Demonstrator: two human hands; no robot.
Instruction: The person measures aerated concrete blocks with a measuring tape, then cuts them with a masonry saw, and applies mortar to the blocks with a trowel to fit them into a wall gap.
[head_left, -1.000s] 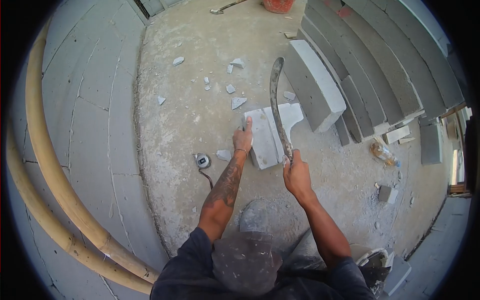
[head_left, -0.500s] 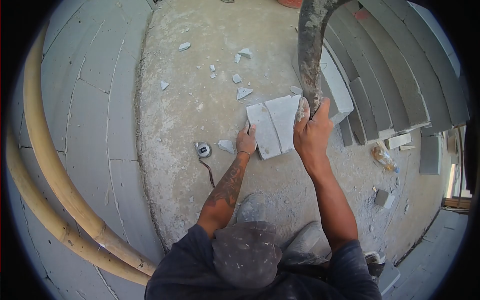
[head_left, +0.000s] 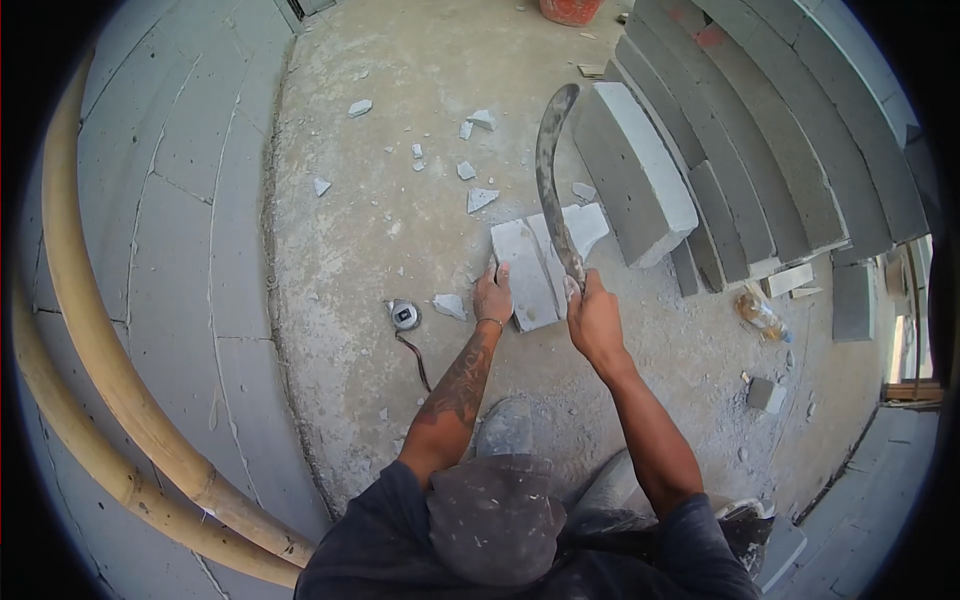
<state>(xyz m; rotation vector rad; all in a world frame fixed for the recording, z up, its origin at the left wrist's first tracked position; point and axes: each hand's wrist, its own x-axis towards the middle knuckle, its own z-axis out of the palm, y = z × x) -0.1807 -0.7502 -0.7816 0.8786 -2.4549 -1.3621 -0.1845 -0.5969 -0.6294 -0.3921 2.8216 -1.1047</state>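
A light grey concrete block (head_left: 519,267) lies flat on the floor in front of me, with a groove running across its face. My left hand (head_left: 493,296) grips its left edge, thumb on top. In my right hand (head_left: 596,318) is the handle of a curved, dark-bladed machete (head_left: 549,170). The lower blade crosses the block's face to the right of the groove, while its tip points away from me. The block's right side has an uneven edge, partly hidden by the blade and hand.
Grey block walls stand at left and right. A larger block (head_left: 635,170) leans by the right stack. A tape measure (head_left: 404,315), broken chips (head_left: 482,200), a plastic bottle (head_left: 764,316) and a small block (head_left: 767,395) lie around. Bamboo poles (head_left: 120,350) curve along the left. A red bucket (head_left: 570,10) stands far ahead.
My right hand has brought the machete down from a raised position onto the block. My left hand stays on the block's left edge. The block's right side looks more broken.
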